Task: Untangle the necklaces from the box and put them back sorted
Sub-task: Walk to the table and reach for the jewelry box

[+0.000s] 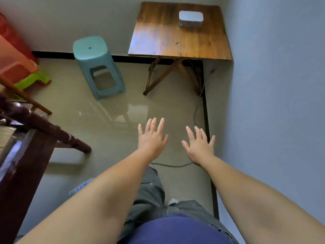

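A small grey-white box (pixel 191 18) with rounded corners sits closed on the far right part of a wooden folding table (pixel 158 39) in the room's corner. No necklaces show. I stand well back from the table. My left hand (pixel 152 138) and my right hand (pixel 199 147) are stretched out in front of me over the floor, palms down, fingers spread, holding nothing. Both hands are far short of the table and the box.
A teal plastic stool (pixel 96 66) stands left of the table. Dark wooden furniture (pixel 35 138) juts in at the left, with red and green plastic stools (pixel 22 71) behind it. A wall runs along the right. A cable (pixel 172 165) lies on the glossy floor.
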Motion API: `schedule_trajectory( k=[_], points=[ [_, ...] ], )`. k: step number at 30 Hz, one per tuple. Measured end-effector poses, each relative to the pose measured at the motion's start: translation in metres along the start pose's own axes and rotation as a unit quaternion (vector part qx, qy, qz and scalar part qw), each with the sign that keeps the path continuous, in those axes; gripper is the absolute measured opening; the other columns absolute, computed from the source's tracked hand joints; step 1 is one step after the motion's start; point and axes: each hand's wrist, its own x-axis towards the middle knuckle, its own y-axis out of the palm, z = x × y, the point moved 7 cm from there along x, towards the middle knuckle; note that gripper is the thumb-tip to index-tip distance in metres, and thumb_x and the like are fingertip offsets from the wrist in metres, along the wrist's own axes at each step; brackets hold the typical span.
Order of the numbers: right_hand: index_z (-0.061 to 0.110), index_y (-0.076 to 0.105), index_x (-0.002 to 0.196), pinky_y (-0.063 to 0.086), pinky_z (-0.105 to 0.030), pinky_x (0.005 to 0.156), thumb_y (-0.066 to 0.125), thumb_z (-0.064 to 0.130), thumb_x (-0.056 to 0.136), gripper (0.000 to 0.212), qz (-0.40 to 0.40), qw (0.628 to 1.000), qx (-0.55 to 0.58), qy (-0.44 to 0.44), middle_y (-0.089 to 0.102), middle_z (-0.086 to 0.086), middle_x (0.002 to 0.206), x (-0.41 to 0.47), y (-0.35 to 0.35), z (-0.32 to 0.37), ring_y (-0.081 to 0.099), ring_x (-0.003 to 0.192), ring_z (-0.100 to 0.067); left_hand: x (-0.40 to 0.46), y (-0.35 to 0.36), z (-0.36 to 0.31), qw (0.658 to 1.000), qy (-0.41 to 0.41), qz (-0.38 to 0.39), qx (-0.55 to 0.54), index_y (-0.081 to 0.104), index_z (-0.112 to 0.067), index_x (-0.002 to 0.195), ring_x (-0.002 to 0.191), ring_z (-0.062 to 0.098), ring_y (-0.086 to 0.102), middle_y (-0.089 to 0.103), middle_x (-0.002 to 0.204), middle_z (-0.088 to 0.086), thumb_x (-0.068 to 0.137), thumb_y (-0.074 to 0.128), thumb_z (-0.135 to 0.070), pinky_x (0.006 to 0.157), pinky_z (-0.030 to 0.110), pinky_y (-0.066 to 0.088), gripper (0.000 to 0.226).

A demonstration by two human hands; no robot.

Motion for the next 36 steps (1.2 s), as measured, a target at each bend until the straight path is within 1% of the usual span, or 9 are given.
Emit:
schedule_trajectory(
  k=[4,7,14,21,24,27,29,32,36],
  points=[
    [0.033,-0.005,0.147,-0.004,-0.062,0.111,0.019,0.051,0.096,0.059,-0.005,1.000,-0.011,-0.006,-0.001,-0.005,0.160,0.107,-0.027,-0.002,-0.005,0.146,-0.023,0.108,-0.015,0.010,1.000,0.010,0.002,0.008,-0.009,-0.025,0.147,0.145,0.023,-0.005,0.003,0.159,0.008,0.098,0.020,-0.047,0.114,0.053,-0.003,0.061],
    [0.033,-0.004,0.147,-0.003,-0.062,0.111,0.019,0.050,0.096,0.059,-0.019,1.000,-0.010,0.007,0.001,-0.005,0.160,0.192,-0.062,0.001,-0.003,0.146,-0.024,0.200,-0.037,0.029,1.000,-0.014,-0.007,-0.006,-0.007,-0.026,0.147,0.145,0.023,-0.004,0.004,0.159,0.008,0.098,0.021,-0.047,0.114,0.053,-0.003,0.061],
    [0.032,-0.002,0.148,-0.001,-0.060,0.112,0.019,0.050,0.097,0.058,-0.037,0.998,0.041,0.036,0.002,-0.005,0.160,0.362,-0.159,0.024,-0.001,0.146,-0.024,0.410,-0.108,0.057,0.999,0.025,-0.007,0.032,-0.005,-0.025,0.147,0.145,0.024,-0.001,0.007,0.158,0.009,0.097,0.021,-0.048,0.114,0.054,-0.001,0.061],
    [0.030,-0.001,0.148,0.002,-0.060,0.113,0.021,0.051,0.097,0.060,-0.029,0.997,0.044,0.061,0.004,-0.006,0.160,0.516,-0.216,-0.013,0.000,0.146,-0.026,0.568,-0.112,0.031,0.997,0.062,0.022,0.026,-0.010,-0.028,0.146,0.146,0.024,-0.003,0.004,0.159,0.006,0.096,0.022,-0.051,0.114,0.053,-0.003,0.063],
    [0.029,0.006,0.149,0.004,-0.057,0.114,0.024,0.053,0.096,0.061,-0.035,0.998,0.040,0.031,0.008,-0.006,0.160,0.594,-0.242,-0.031,0.006,0.146,-0.027,0.641,-0.111,0.020,0.998,0.053,0.034,0.004,-0.007,-0.028,0.147,0.145,0.024,0.000,0.006,0.159,0.007,0.096,0.024,-0.049,0.115,0.053,0.002,0.063],
    [0.026,0.010,0.149,0.005,-0.052,0.115,0.029,0.047,0.097,0.059,-0.020,0.999,0.042,0.001,0.011,-0.007,0.159,0.668,-0.270,-0.045,0.011,0.146,-0.026,0.710,-0.114,0.012,0.994,-0.005,0.052,-0.100,0.002,-0.026,0.148,0.145,0.025,0.008,0.012,0.158,0.008,0.097,0.027,-0.047,0.115,0.047,0.013,0.061],
    [0.026,0.012,0.148,0.007,-0.050,0.116,0.037,0.041,0.097,0.058,-0.028,0.999,0.032,-0.021,0.013,-0.006,0.159,0.718,-0.291,-0.050,0.013,0.146,-0.026,0.756,-0.118,0.000,0.979,-0.038,0.064,-0.191,0.005,-0.025,0.148,0.144,0.025,0.014,0.015,0.158,0.007,0.098,0.030,-0.045,0.113,0.044,0.021,0.059],
    [0.025,0.019,0.147,0.010,-0.047,0.116,0.048,0.031,0.095,0.060,-0.058,0.996,0.033,-0.055,0.017,-0.005,0.158,0.783,-0.319,-0.053,0.015,0.145,-0.026,0.816,-0.120,-0.015,0.940,-0.092,0.063,-0.322,0.008,-0.026,0.148,0.144,0.022,0.017,0.014,0.158,0.003,0.098,0.030,-0.046,0.113,0.041,0.023,0.058],
    [0.026,0.015,0.148,0.006,-0.051,0.116,0.055,0.035,0.092,0.069,-0.059,0.991,-0.038,-0.118,0.012,-0.006,0.160,0.865,-0.331,-0.053,0.009,0.146,-0.027,0.887,-0.119,-0.024,0.849,-0.160,0.047,-0.502,0.013,-0.024,0.148,0.143,0.019,0.018,0.017,0.158,0.000,0.099,0.025,-0.047,0.113,0.038,0.020,0.056]
  ],
)
